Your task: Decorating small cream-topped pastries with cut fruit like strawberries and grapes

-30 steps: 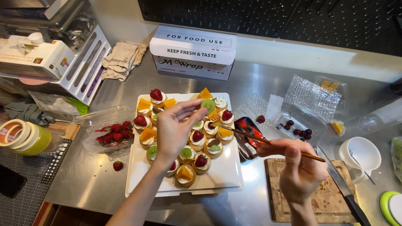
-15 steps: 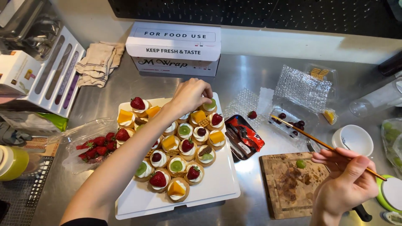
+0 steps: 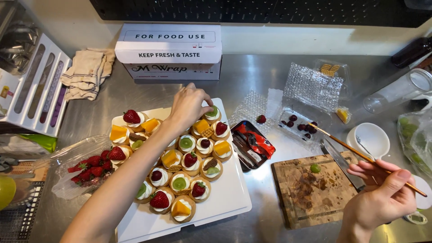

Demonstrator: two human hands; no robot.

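Note:
My left hand (image 3: 188, 106) reaches over a white rectangular tray (image 3: 229, 198) of small cream tarts topped with strawberry, mango, grape and cherry. Its fingertips pinch a green grape slice on the tart (image 3: 212, 112) at the tray's far corner. My right hand (image 3: 382, 198) hovers low at the right and grips a pair of wooden chopsticks (image 3: 346, 145) whose tips point toward a clear tray of dark cherries (image 3: 299, 124). A wooden cutting board (image 3: 310, 189) lies below the chopsticks, with one green grape (image 3: 315, 168) on it.
A knife (image 3: 340, 162) rests on the board's right edge. A white box of food wrap (image 3: 170, 50) and a cloth (image 3: 86, 72) sit at the back. Strawberries in a clear punnet (image 3: 87, 167) lie left of the tray. A small metal tin (image 3: 250, 144), white cup (image 3: 371, 139) and bubble wrap (image 3: 312, 85) are nearby.
My left hand has stretched from the tray's middle to the far corner tart. My right hand with the chopsticks has pulled away from the tarts to the right, over the cutting board.

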